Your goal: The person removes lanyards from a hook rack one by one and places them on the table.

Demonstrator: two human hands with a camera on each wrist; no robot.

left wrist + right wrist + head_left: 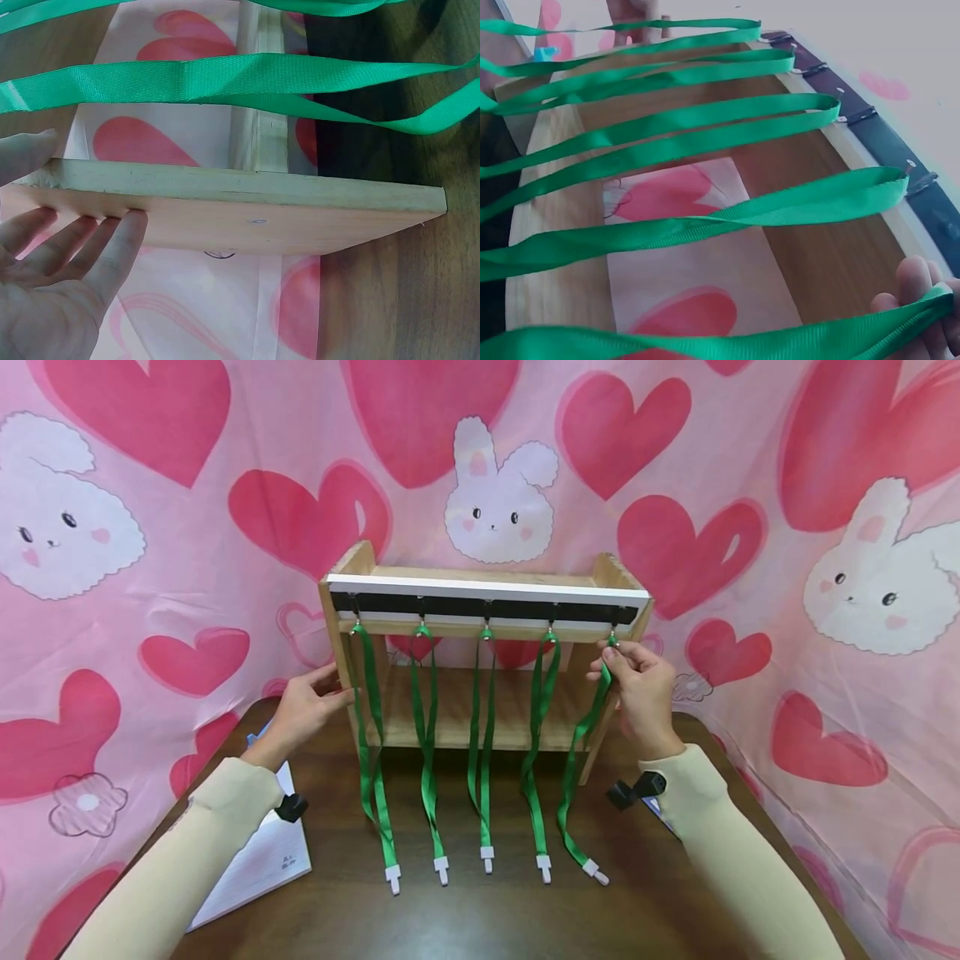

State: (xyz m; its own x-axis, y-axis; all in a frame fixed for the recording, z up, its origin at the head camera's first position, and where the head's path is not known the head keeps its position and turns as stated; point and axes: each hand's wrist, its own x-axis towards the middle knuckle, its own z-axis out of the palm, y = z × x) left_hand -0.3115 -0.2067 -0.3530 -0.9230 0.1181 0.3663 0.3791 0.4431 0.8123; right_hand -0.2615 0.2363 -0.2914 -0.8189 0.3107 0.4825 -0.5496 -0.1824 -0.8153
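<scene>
A small wooden shelf point(457, 706) stands on the dark table, with a black strip point(453, 607) along its white front edge. Several green lanyards hang from hooks on that strip, their white clips point(487, 858) dangling in front. At the far right, my right hand point(643, 693) pinches the top of the last lanyard point(572, 777), close under its hook; the fingers partly hide this spot. My left hand point(306, 708) grips the shelf's left side panel point(300, 221), with the thumb point(30, 154) at the front edge and the fingers along the outer face.
On the table point(337, 893), white paper or a pad point(262, 868) lies under the left forearm, with a blue item point(257, 737) beyond it. Another blue-edged item point(660, 814) is partly covered by the right sleeve. A pink heart-and-rabbit cloth point(502, 527) hangs behind.
</scene>
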